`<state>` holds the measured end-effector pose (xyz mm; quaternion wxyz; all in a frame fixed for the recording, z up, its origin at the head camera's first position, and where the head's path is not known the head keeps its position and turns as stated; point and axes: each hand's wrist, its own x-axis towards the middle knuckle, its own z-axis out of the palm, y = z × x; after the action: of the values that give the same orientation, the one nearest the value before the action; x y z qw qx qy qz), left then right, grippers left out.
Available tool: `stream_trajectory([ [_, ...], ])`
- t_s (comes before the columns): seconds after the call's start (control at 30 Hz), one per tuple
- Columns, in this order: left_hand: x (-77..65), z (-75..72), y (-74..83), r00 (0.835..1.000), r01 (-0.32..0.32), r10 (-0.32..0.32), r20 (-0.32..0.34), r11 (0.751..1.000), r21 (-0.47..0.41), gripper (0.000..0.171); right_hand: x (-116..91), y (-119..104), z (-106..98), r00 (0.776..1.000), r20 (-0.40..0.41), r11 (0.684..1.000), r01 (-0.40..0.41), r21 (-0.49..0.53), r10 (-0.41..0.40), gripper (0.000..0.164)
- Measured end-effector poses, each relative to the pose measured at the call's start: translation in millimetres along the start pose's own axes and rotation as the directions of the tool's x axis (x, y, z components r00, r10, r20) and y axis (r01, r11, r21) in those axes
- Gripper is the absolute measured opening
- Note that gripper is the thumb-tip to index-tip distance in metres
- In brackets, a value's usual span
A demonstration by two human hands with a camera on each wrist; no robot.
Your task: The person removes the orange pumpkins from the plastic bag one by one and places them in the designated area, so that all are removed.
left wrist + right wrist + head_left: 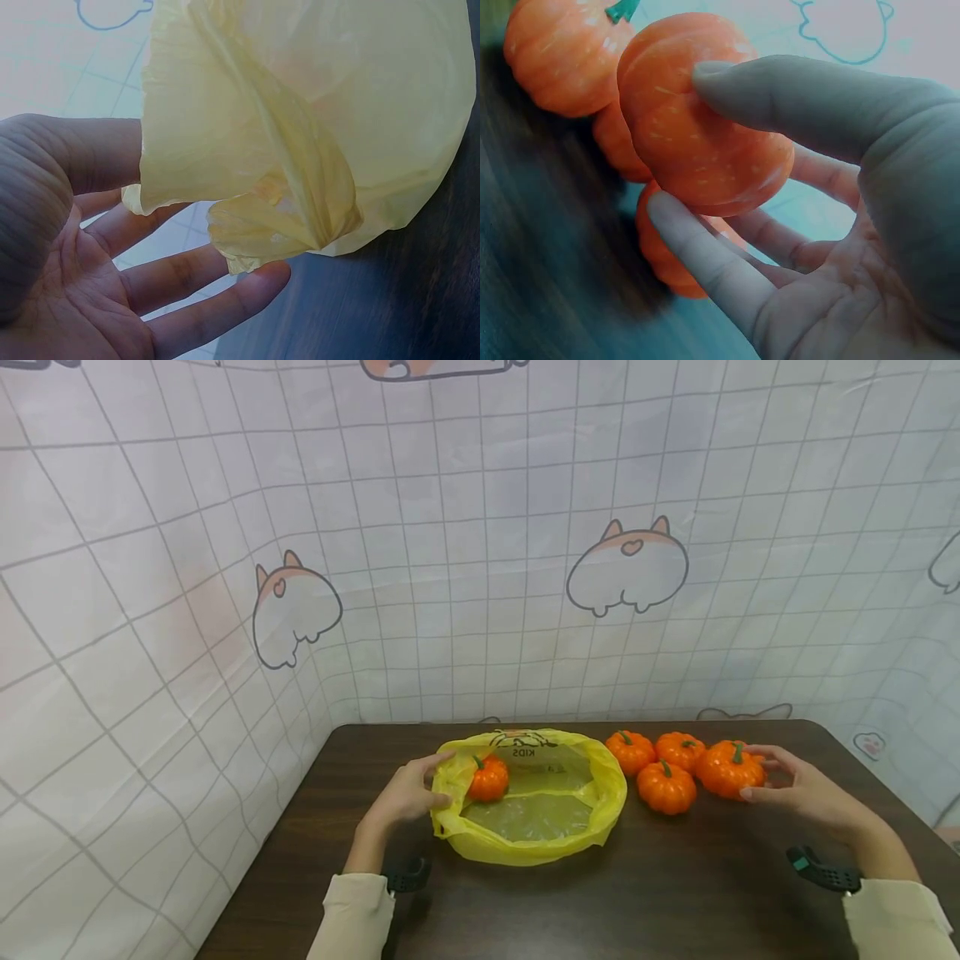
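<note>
My left hand [405,792] holds the left rim of a yellow plastic bag [525,853], its thumb and fingers on either side of the film. The bag stands with its mouth spread wide, and one small orange pumpkin [488,779] shows inside at the left. In the left wrist view the thumb tip is hidden behind the yellow film [217,135]. On the other side, my right hand [810,793] grips another pumpkin [697,142] between thumb and fingers. This pumpkin has a green stem, seen in the head view.
Three more pumpkins sit between the bag and my right hand: one near the bag [630,752], one behind [680,749] and one in front [667,788]. All rest on a dark wood table [570,910]. A white checked curtain [480,610] hangs behind and along the left.
</note>
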<state>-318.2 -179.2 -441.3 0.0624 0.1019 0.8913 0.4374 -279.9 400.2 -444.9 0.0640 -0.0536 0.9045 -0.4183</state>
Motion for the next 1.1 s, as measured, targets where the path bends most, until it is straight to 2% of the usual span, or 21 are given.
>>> stream_trajectory([
  [0.77,0.3,-0.2,-0.8,1.0,-0.01,0.01,0.01,1.0,-0.005,0.075,2.2,22.3,1.9,0.997,0.069,0.999,-0.039,-0.016,0.04,0.081],
  [1.1,0.3,-0.3,-2.9,1.0,-0.016,0.016,0.016,1.0,0.002,0.076,2.9,22.7,4.6,0.998,0.066,1.0,-0.015,-0.017,0.016,0.078],
])
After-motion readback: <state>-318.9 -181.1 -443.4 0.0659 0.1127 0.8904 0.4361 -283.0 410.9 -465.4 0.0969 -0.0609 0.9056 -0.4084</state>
